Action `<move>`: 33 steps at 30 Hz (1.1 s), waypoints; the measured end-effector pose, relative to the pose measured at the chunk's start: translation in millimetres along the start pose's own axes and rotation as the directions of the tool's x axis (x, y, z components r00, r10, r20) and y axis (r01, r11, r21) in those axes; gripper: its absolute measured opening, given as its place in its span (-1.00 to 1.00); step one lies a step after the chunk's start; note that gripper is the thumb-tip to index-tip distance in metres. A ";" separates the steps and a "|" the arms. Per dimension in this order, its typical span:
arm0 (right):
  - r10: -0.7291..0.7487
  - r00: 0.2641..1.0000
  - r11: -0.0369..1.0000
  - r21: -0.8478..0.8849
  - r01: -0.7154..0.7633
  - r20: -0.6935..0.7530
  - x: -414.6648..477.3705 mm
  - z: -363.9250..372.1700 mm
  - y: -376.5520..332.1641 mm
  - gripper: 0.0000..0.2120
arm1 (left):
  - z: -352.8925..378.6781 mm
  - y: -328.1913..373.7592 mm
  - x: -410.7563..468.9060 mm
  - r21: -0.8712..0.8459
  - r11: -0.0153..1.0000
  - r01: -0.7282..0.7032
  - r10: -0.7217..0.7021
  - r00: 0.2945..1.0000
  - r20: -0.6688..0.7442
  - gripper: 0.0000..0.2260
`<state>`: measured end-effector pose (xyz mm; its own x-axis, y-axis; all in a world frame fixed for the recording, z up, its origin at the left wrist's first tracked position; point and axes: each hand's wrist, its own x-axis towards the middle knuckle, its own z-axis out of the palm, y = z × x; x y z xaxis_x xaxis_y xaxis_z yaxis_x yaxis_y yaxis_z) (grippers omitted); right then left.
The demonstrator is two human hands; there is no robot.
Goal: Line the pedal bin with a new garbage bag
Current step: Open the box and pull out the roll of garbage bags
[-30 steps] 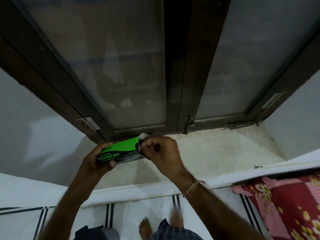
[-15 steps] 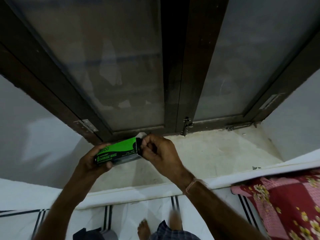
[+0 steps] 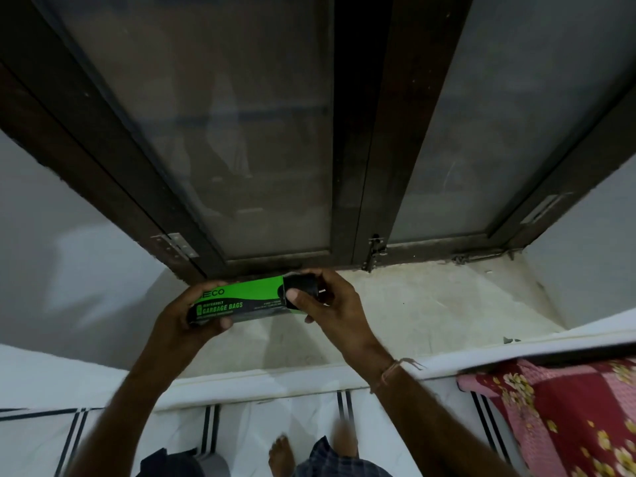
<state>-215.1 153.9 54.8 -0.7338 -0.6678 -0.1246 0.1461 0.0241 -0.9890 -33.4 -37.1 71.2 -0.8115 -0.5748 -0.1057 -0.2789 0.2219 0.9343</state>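
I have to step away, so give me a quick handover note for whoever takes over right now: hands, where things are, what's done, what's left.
Left hand: gripping the left end of the green garbage bag box, held above the window sill.
Right hand: pinching the black bag roll that sticks out of the box's right end.
Done: box open, roll partly out.
Left: draw the roll out, separate one bag, open it, fit it into the pedal bin. No bin can be made out clearly in this view, so find it first.
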 end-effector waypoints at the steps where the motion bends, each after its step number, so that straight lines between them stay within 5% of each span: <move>1: 0.007 1.000 1.000 0.029 -0.006 -0.027 0.4 0.6 0.9 -0.68 | -0.5 -1.8 0.7 0.015 1.000 -0.001 0.001 1.000 -0.010 -0.47; 8: 0.167 0.984 0.976 0.131 -0.174 0.059 0.9 -9.6 -2.2 -0.75 | 2.4 -22.6 3.5 0.022 1.000 -0.018 0.017 0.999 0.044 -0.44; 12: 0.206 0.973 0.966 0.179 -0.186 -0.100 -0.9 -34.6 -0.7 -0.76 | 4.5 -41.5 7.9 0.055 0.998 0.016 -0.017 1.000 0.007 -0.49; 16: 0.232 0.958 0.954 0.230 -0.191 -0.168 -10.7 -66.8 7.0 -0.74 | 12.1 -67.4 7.5 0.287 0.958 -0.018 0.028 0.999 -0.033 -0.54; 20: 0.249 0.963 0.931 0.301 -0.208 -0.105 -21.5 -50.7 12.4 -0.77 | 24.7 -85.4 13.0 0.634 0.772 0.050 0.010 0.996 -0.090 -0.37; 22: 0.232 0.968 0.930 0.315 -0.190 -0.101 -27.8 -40.9 14.1 -0.77 | 35.6 -73.1 7.2 0.711 0.700 0.068 0.108 0.974 -0.200 -0.36; 24: 0.184 0.978 0.944 0.295 -0.146 -0.103 -33.9 -30.4 14.1 -0.73 | 59.5 -40.9 -10.0 0.546 0.834 0.074 0.172 0.907 -0.385 -0.49; 26: 0.104 0.992 0.965 0.251 -0.082 -0.074 -40.7 -16.3 12.6 -0.66 | 92.4 2.0 -26.3 -0.075 0.987 0.143 -0.160 0.930 -0.330 -0.54; 28: 0.036 0.999 0.981 0.191 -0.035 -0.005 -48.3 -1.6 11.0 -0.69 | 116.5 25.0 -33.7 -0.529 0.808 0.259 -0.338 0.940 -0.057 -0.51; 33: 0.040 0.997 0.995 0.089 -0.046 0.066 -55.4 23.7 6.6 -0.72 | 103.4 29.7 -43.1 -0.711 0.668 0.219 -0.360 0.932 -0.051 -0.60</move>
<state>-157.7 173.4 57.1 -0.6817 -0.7142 -0.1584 0.2378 -0.0116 -0.9713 -59.8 75.7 68.4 -0.6294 -0.6554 -0.4175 0.0007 -0.5378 0.8431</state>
